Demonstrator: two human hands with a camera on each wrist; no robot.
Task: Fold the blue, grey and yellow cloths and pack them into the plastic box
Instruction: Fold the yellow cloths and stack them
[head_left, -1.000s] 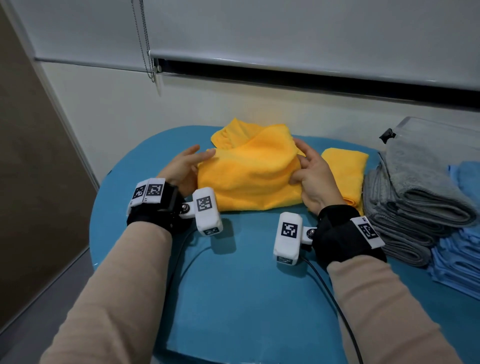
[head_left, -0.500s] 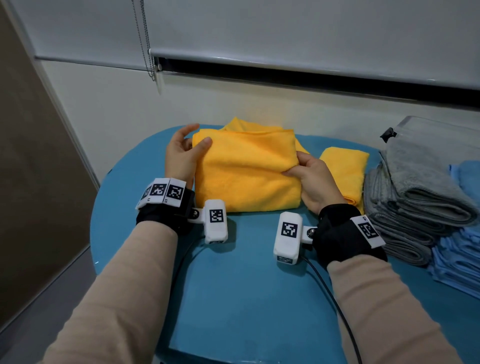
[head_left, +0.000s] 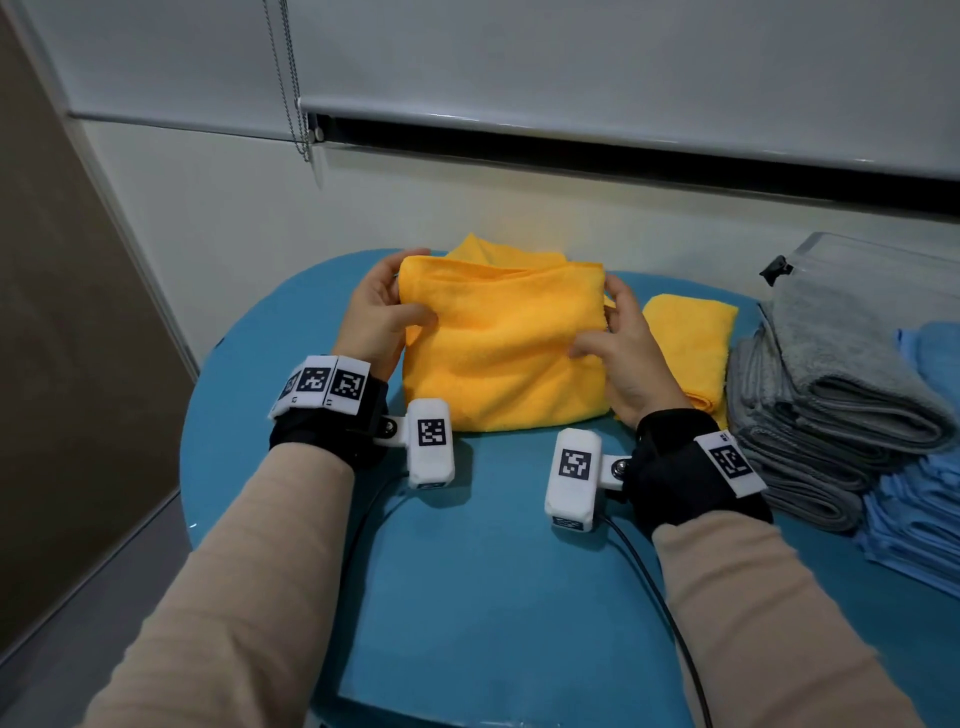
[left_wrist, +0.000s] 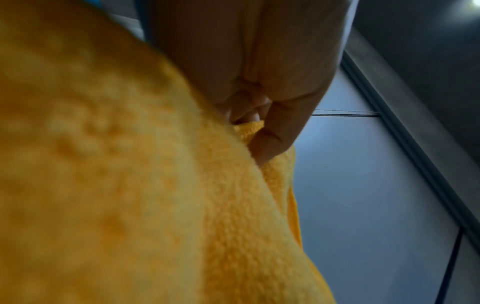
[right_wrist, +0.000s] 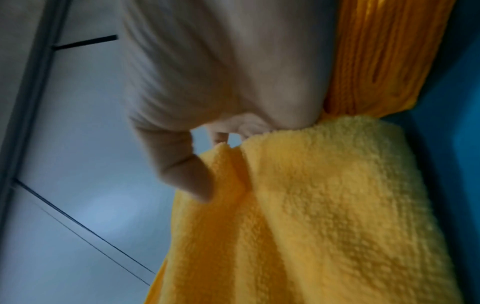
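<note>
A folded yellow cloth (head_left: 498, 343) is held up at the far middle of the blue table (head_left: 493, 571), its lower edge near the tabletop. My left hand (head_left: 387, 312) grips its left edge, thumb on the front and fingers behind. My right hand (head_left: 613, 338) pinches the right edge the same way. The left wrist view shows fingers curled on the yellow cloth (left_wrist: 155, 195); the right wrist view shows thumb and fingers pinching the yellow cloth (right_wrist: 311, 205). A second folded yellow cloth (head_left: 685, 343) lies just right of my right hand.
Folded grey cloths (head_left: 821, 405) are stacked at the right, with folded blue cloths (head_left: 919, 499) beyond them at the table's right edge. A clear plastic box (head_left: 883, 265) stands behind the grey stack. More yellow fabric (head_left: 483, 249) shows behind the held cloth. A wall is close behind.
Both hands have slid farther up the sides of the yellow cloth and raised its far edge, so it stands more upright than a second ago. The stacks on the right have not moved.
</note>
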